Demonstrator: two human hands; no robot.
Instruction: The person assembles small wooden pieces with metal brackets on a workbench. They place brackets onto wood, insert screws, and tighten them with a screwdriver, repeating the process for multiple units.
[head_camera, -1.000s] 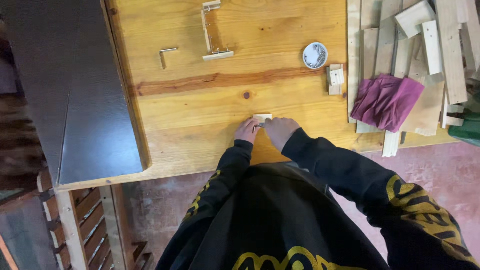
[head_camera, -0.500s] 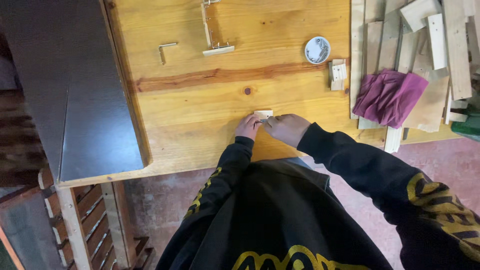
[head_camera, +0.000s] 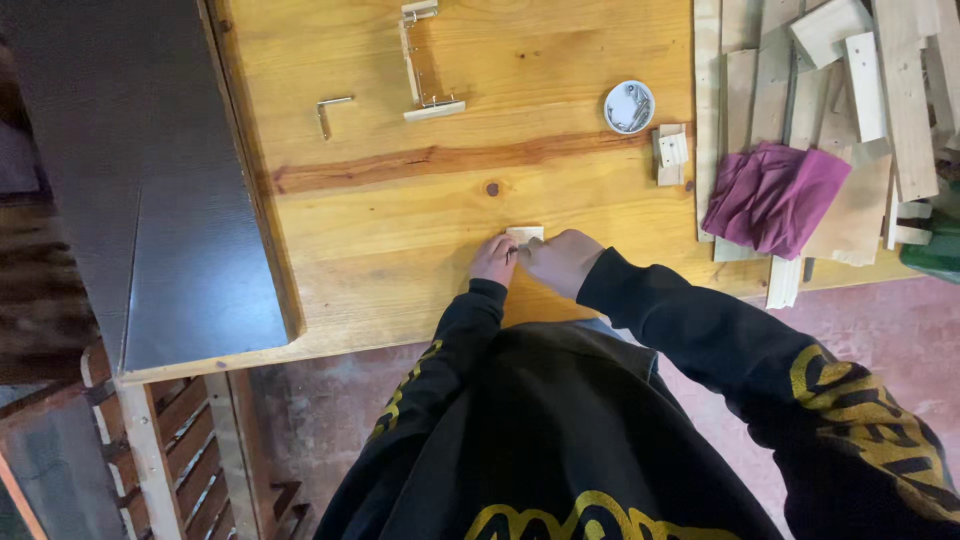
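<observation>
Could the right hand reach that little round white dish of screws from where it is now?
Probably yes. The right hand is busy on a small wood block, but only bare tabletop lies between it and the dish.

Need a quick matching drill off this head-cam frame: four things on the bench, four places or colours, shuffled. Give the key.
Things:
1. small wood block
2. round dish
3. cloth
4. L-shaped key

Descriptions:
A. magenta, crumpled on the wood offcuts
B. grey metal, lying alone on the far left of the tabletop
C. pale, between the left hand and right hand
D. white, holding small metal parts

Pairs: 1-C, 2-D, 3-A, 4-B
</observation>
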